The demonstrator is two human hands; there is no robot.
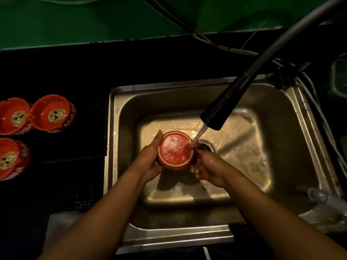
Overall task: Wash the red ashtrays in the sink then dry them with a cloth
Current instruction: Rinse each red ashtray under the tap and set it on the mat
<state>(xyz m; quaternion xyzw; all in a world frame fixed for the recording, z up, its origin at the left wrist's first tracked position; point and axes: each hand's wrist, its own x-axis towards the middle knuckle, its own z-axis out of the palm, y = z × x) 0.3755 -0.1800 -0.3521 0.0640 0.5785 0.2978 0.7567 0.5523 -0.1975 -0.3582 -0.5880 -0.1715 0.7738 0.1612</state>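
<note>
A red ashtray (175,150) is held upside down over the steel sink (281,147), its wet base facing up. My left hand (150,162) grips its left side. My right hand (208,167) cups its right side, fingers under the rim. Water streams from the black faucet head (223,107) onto the ashtray's right edge, beside the drain (206,145). Three more red ashtrays stand upright on the dark counter at the left: one (53,113), one (14,117) and one (10,158). A pale cloth (60,226) lies on the counter near my left forearm.
The faucet hose (293,32) arcs in from the top right. Cables (216,42) run along the back of the counter by the green wall. A pale bottle-like object (326,199) lies at the sink's right front corner. A dark container (339,77) stands far right.
</note>
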